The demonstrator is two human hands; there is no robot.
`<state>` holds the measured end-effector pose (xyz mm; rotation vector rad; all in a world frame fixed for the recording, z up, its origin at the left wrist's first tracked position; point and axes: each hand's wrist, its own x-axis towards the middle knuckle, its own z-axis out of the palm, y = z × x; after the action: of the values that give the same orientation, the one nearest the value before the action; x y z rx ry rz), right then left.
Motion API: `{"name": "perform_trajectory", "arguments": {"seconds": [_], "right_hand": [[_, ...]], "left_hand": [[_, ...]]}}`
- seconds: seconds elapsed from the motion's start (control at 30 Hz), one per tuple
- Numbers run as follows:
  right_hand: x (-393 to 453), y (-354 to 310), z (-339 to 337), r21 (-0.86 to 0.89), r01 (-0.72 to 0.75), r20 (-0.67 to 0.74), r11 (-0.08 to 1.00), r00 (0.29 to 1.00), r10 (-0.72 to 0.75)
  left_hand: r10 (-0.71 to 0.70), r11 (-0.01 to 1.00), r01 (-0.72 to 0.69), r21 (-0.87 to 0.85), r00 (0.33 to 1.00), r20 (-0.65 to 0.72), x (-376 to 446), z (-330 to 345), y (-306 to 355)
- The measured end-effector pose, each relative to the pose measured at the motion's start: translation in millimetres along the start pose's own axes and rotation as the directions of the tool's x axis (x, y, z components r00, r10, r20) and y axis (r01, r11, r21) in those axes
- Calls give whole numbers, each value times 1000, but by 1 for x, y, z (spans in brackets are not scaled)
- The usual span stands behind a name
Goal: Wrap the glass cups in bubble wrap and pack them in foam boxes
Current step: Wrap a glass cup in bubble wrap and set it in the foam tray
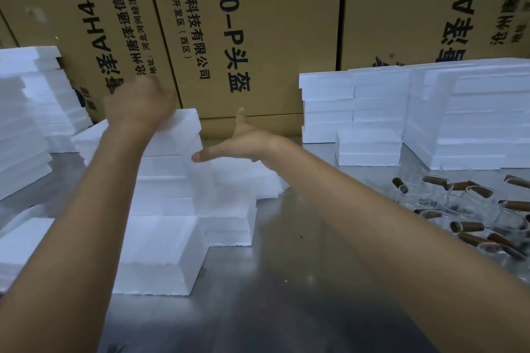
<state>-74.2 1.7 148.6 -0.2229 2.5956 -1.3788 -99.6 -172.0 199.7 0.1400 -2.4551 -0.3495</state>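
Nearest the camera, two bare forearms reached forward over a dull, brushed metal table (286, 281) marked with a few small specks. Low on the left sat a chunky white foam box (160, 255) with grainy, rough-cut edges, and behind it more foam blocks rose in an uneven stepped pile (172, 180) that hid the table surface beyond. To the right, well apart from that pile, lay a loose cluster of glass cups (464, 209), clear and thin-walled, each with a brown cylindrical handle, lying on their sides and jumbled against one another.

The right hand (243, 146) was held flat with straight fingers pointing left, thumb raised upward, and one fingertip touched the side of the stepped pile. It gripped nothing. The left hand (137, 106) was blurred above the top of the pile; its fingers appeared to curl down over the upper foam piece (183, 126), though the blur made it impossible to tell whether they truly gripped it.

Farther back, a tall stack of foam slabs (25, 123) leaned at the far left, and neat, square-edged stacks of foam boxes (430, 112) filled the right rear of the table. Behind everything stood large brown cardboard cartons (272, 23), smooth-faced, printed with black lettering turned sideways, closing off the view like a wall.
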Motion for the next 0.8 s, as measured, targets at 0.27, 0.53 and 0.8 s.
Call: {"name": "perform_trajectory", "arguments": {"seconds": [0.27,0.53,0.8], "right_hand": [[-17,72,-75,-38,-97,-100,995,991,93],[-14,203,-187,18,-290,-540,957,803,253],[12,284,-256,-18,-393,-582,920,752,309]], "left_hand": [[393,918,-377,-121,907,154,-40,54,123],[416,843,-45,-536,686,597,-87,224,211],[150,461,622,-632,647,747,-75,347,260]]}}
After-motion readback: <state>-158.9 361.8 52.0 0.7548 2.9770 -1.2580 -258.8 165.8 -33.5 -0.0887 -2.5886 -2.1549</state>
